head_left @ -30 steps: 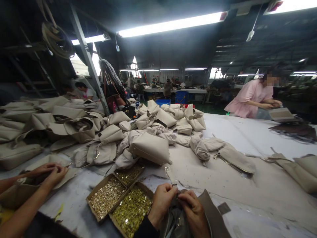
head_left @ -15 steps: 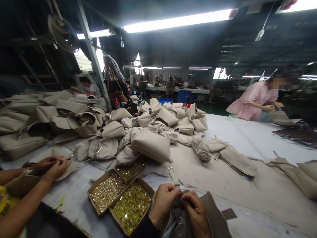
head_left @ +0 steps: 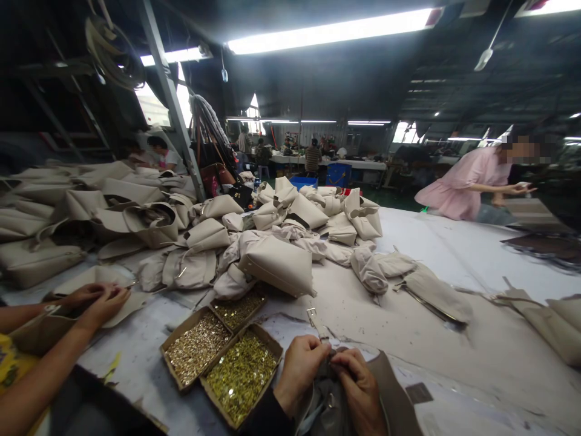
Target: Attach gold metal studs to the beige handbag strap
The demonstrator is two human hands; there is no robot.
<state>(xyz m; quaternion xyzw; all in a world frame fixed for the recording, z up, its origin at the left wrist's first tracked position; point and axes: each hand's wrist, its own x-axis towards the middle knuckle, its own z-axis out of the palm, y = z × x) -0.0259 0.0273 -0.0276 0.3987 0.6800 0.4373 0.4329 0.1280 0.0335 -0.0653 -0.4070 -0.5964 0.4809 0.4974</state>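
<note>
A long white table (head_left: 454, 254) is stretching from the near edge to the far right, and a big heap of beige bags (head_left: 272, 242) is lying across its left and middle part. At the far right a person in pink (head_left: 463, 184) is leaning over the table. Near the left edge a co-worker's hands (head_left: 97, 300) are resting together on a flat beige piece. Three open cardboard boxes of small gold fittings (head_left: 222, 363) are sitting side by side on the near table, just left of the person's own hands. At the near centre a grey-brown bag (head_left: 390, 399) is lying against the table edge. The left hand (head_left: 297, 372) and the right hand (head_left: 358, 387) are meeting over its top edge, fingers closed and pinching the bag material between them. A small metal buckle on a strap (head_left: 315, 321) is sticking up just beyond the left hand's fingers; whether they are touching it I cannot tell.
</note>
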